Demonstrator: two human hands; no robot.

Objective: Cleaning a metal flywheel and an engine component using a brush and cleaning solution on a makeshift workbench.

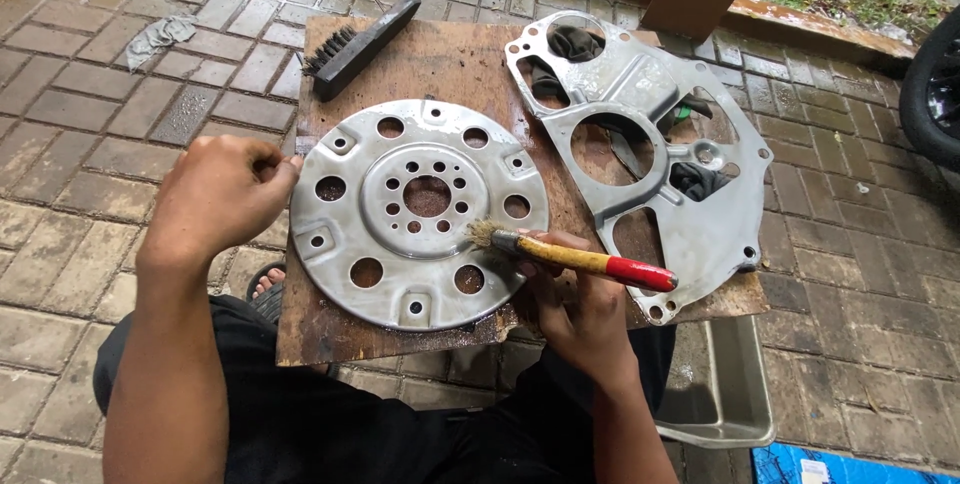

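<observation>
At frame centre, a wooden board [450, 54] supports a round metal disc [420, 214] (many holes) beside a larger irregular plate [690, 214]. Left hand [220, 194], fingers curled, pinches the disc's left rim to steady it. Right hand [575, 309] grips a paintbrush [570, 256], bristles touching the disc's right side. A wire brush [360, 44] lies at upper left.

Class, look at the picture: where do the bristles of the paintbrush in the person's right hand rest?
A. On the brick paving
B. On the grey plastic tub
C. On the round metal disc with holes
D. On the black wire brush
C: the right hand holds the paintbrush with its bristles on the round metal disc, near its right edge.
</observation>
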